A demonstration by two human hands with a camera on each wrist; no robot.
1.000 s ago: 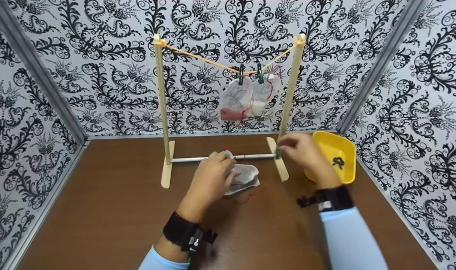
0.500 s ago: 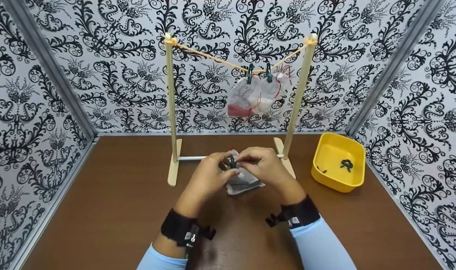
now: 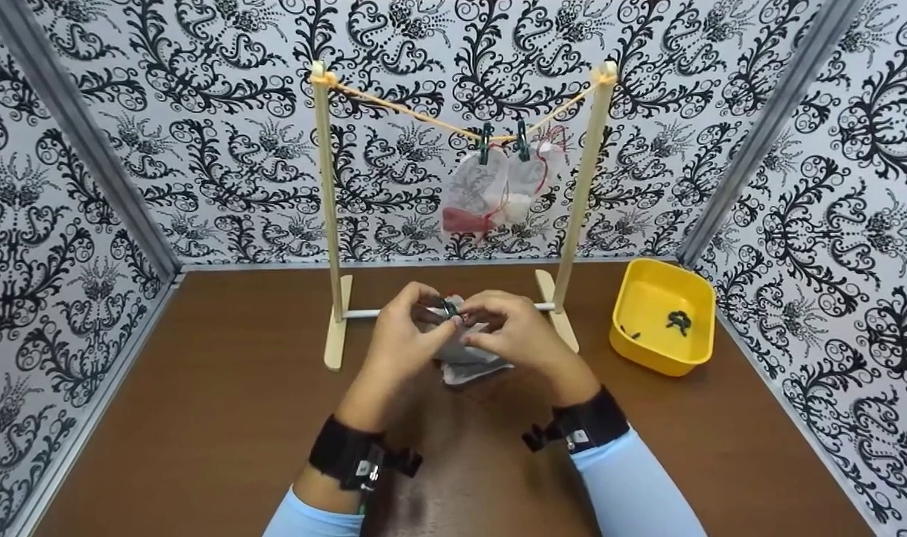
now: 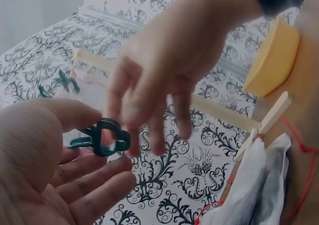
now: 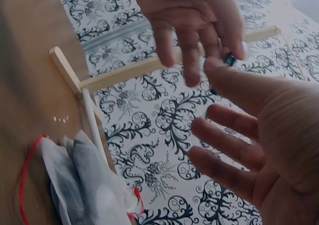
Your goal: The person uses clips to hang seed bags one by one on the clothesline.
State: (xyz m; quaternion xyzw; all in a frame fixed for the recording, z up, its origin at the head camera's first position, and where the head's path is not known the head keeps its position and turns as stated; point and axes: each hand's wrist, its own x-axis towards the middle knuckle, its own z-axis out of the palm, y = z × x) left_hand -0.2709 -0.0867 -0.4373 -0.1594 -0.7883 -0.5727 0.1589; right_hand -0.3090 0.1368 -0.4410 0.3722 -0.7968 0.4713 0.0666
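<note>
My left hand pinches a dark green clip between thumb and fingers, its other fingers loosely extended. Facing it, my right hand has its fingers spread, with thumb and fingertips right at the clip's far end. In the right wrist view the right thumb partly covers the clip. Below the hands on the table lie white mesh pouches with red cords, greyish inside and partly hidden by the hands in the head view. Two more mesh pouches hang by green clips from an orange string.
The string sags between two wooden posts, joined low down by a white rod. A yellow bin holding several dark clips stands to the right. Patterned walls enclose the brown table.
My right hand has come left from beside the right post, near the yellow bin, to meet the left hand over the pouches. The left hand now holds the clip. The head view has shifted slightly.
</note>
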